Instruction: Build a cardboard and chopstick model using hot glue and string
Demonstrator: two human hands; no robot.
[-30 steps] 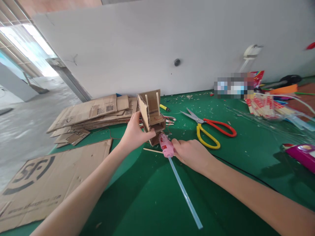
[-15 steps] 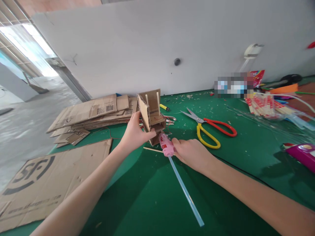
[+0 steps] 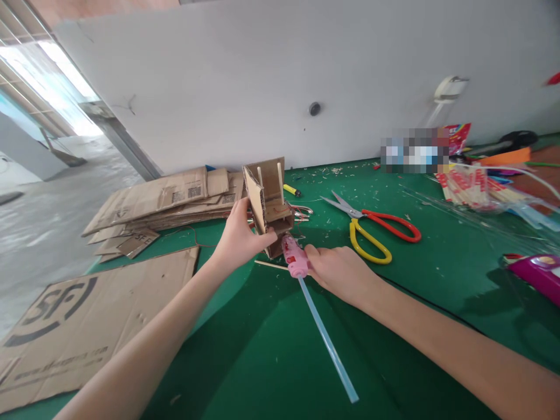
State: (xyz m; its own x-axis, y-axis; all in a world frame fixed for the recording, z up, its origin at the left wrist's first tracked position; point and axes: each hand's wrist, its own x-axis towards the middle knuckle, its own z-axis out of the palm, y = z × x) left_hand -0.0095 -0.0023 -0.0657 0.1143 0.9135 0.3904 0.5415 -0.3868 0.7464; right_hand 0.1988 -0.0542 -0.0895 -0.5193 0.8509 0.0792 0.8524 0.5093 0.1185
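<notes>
My left hand [image 3: 245, 233] grips the left side of a small cardboard structure [image 3: 258, 195], its thumb across the lower front. Two thin wooden sticks stand upright inside the structure. In my right hand [image 3: 336, 268] is a pink glue gun [image 3: 295, 256], its front end at the lower right of the cardboard. A long translucent bluish glue stick [image 3: 328, 338] juts out of the gun's rear toward me. The glue gun's nozzle tip is hard to make out against the cardboard. Under the gun, a thin wooden stick [image 3: 271, 265] lies on the green tabletop [image 3: 271, 350].
Right of the hands lie open scissors [image 3: 380, 233] with one red and one yellow handle. Behind is a yellow-and-black tool [image 3: 291, 190]. Stacked cardboard [image 3: 166, 198] and a large flat sheet [image 3: 100, 321] are at left. A purple object [image 3: 536, 277] sits far right.
Almost nothing differs. The rear end of the glue stick has shifted very slightly left; both hands keep their hold.
</notes>
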